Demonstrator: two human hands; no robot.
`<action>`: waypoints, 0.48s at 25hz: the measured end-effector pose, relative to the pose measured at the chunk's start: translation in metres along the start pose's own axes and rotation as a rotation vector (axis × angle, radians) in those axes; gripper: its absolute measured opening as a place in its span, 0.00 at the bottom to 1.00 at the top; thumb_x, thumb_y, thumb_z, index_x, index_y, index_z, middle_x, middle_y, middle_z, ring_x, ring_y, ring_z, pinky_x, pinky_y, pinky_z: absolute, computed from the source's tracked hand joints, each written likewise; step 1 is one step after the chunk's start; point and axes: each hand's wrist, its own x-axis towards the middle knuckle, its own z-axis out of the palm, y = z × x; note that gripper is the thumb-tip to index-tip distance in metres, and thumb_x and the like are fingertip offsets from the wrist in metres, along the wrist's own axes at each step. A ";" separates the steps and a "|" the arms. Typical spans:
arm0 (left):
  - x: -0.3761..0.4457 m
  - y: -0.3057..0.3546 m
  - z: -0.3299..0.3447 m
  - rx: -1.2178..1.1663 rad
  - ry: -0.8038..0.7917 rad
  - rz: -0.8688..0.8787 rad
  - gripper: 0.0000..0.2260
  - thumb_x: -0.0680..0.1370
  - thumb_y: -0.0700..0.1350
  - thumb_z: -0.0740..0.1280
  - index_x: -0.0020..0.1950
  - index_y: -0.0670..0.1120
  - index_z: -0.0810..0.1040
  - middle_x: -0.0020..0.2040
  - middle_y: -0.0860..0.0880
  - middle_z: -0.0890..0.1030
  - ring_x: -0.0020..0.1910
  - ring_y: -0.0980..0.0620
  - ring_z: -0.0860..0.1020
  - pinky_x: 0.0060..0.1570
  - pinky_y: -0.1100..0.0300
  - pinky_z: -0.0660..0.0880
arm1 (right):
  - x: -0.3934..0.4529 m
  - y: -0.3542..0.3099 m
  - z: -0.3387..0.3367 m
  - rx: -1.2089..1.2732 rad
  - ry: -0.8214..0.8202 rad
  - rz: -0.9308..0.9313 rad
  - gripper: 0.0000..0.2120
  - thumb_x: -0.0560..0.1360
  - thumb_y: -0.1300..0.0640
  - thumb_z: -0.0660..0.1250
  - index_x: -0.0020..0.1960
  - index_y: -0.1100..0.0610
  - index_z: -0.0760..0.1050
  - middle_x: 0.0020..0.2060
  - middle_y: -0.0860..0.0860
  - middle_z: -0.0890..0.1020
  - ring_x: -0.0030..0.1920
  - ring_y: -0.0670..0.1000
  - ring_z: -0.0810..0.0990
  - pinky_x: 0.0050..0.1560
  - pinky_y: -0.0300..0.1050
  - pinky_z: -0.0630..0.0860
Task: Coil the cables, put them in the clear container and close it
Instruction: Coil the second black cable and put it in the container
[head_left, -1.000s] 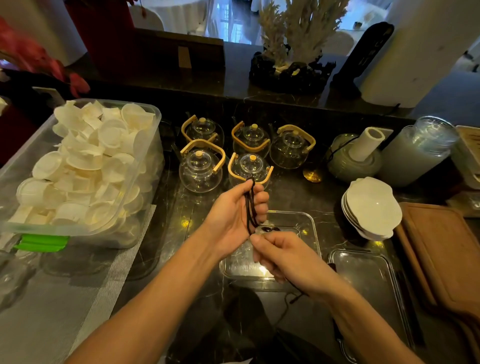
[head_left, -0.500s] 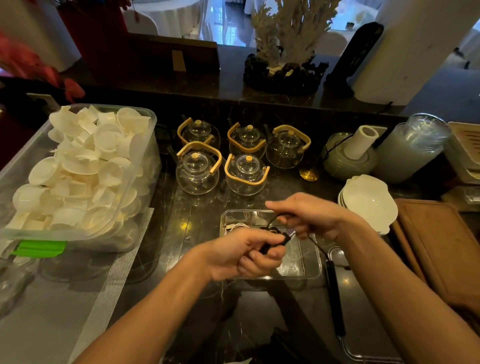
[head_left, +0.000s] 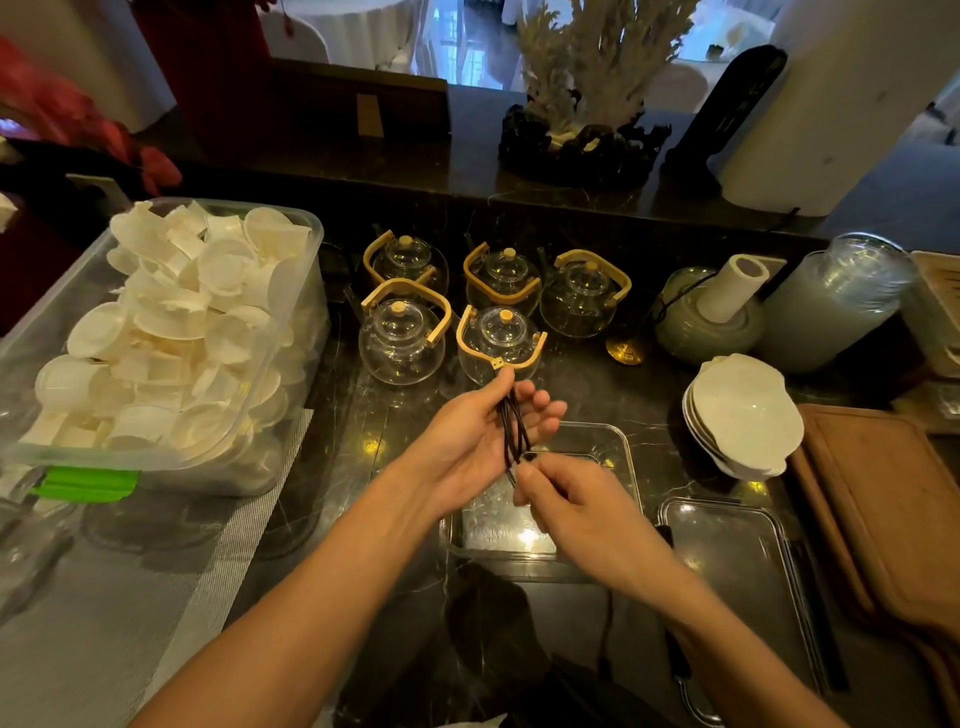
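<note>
A thin black cable (head_left: 511, 434) is folded into several loops across the palm of my left hand (head_left: 475, 436), pinched at the top by thumb and forefinger, the other fingers spread. My right hand (head_left: 569, 501) pinches the cable's lower end just below the loops. Both hands hover over the open clear container (head_left: 618, 441) on the dark marble counter. Its clear lid (head_left: 737, 566) lies flat to the right of it. A loose stretch of the cable (head_left: 605, 629) hangs down below my right wrist.
A big plastic bin of white cups (head_left: 156, 338) with a green clip stands at the left. Several glass teapots (head_left: 402, 332) sit behind the container. Stacked white dishes (head_left: 743, 410), a wooden tray (head_left: 893, 509) and a glass jar (head_left: 836, 301) are at the right.
My left hand has risen and opened with the loops across its palm. My right hand swung from behind the container back to below the loops, laying on another turn.
</note>
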 end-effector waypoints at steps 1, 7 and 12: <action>0.000 0.001 0.002 -0.055 -0.038 0.004 0.15 0.85 0.48 0.59 0.51 0.38 0.79 0.38 0.46 0.82 0.39 0.50 0.85 0.40 0.60 0.83 | 0.001 0.007 0.003 0.111 -0.032 0.078 0.23 0.84 0.43 0.60 0.37 0.54 0.79 0.26 0.48 0.77 0.27 0.47 0.75 0.36 0.50 0.76; -0.007 -0.006 -0.001 -0.276 -0.253 -0.180 0.15 0.86 0.50 0.54 0.48 0.42 0.73 0.26 0.55 0.59 0.21 0.58 0.55 0.22 0.63 0.52 | 0.010 0.045 0.003 0.708 -0.301 0.264 0.21 0.78 0.35 0.66 0.36 0.50 0.76 0.30 0.48 0.67 0.27 0.46 0.64 0.29 0.41 0.71; -0.010 -0.013 -0.011 -0.157 -0.375 -0.290 0.18 0.85 0.50 0.54 0.39 0.45 0.70 0.24 0.54 0.61 0.19 0.58 0.56 0.19 0.66 0.49 | 0.018 0.052 -0.007 1.092 -0.258 0.170 0.16 0.78 0.49 0.72 0.61 0.58 0.79 0.31 0.49 0.65 0.24 0.42 0.59 0.22 0.34 0.56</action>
